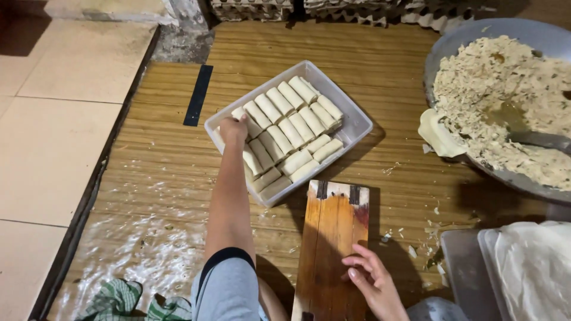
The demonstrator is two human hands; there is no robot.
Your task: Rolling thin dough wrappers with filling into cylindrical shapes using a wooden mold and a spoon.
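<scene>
Spreading across most of the view, the wood-grain tabletop (pixel 178 172) carries everything. At the right edge sits a wide metal pan (pixel 476 41) heaped with pale shredded filling (pixel 505 89), and below it a stack of thin wrappers (pixel 535 267). Near the middle lies a clear rectangular tray (pixel 355 122) packed with rows of pale rolls (pixel 291 131). Just below the tray lies a wooden board (pixel 330 238). The left hand (pixel 233 128) reaches out over the tray's left end, fingers curled down onto a roll there. The right hand (pixel 372 279) rests loosely open and empty on the board's lower right edge, well apart from the tray.
</scene>
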